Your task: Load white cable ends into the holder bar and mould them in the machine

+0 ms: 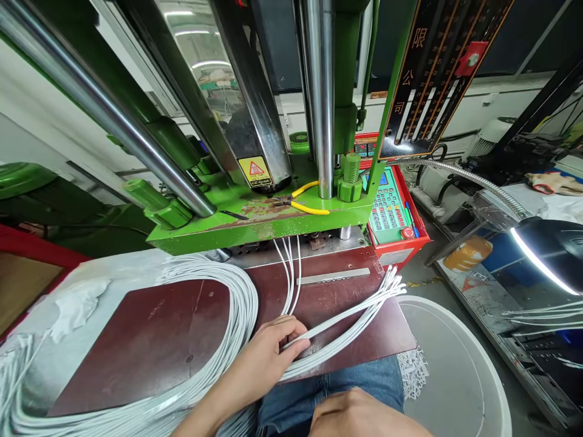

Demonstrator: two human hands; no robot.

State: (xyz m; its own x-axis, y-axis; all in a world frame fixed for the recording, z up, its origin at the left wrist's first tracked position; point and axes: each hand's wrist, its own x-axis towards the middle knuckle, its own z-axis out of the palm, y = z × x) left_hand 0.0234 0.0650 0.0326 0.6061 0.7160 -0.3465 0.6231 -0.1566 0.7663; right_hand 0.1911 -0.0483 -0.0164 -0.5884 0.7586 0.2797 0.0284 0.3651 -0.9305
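Note:
My left hand point(277, 347) is closed, thumb and fingers pinching a few white cables point(339, 318) at the front of the brown work board. These cables run right, their connector-like ends bunched at the board's right edge. Just beyond my fingers, several thin white cables point(291, 273) lead up under the green press point(268, 226). A large looped bundle of white cables point(246, 303) lies left of my left hand and curves under my forearm. My right hand point(353, 409) is low over my lap, only its back showing; its fingers are hidden.
Yellow-handled pliers point(303, 199) lie on the press's green plate. A red control box point(401, 212) with a keypad stands behind to the right. A big pale tub point(455, 364) holding small white scraps sits right of the board. A lamp point(546, 252) reaches in from the right.

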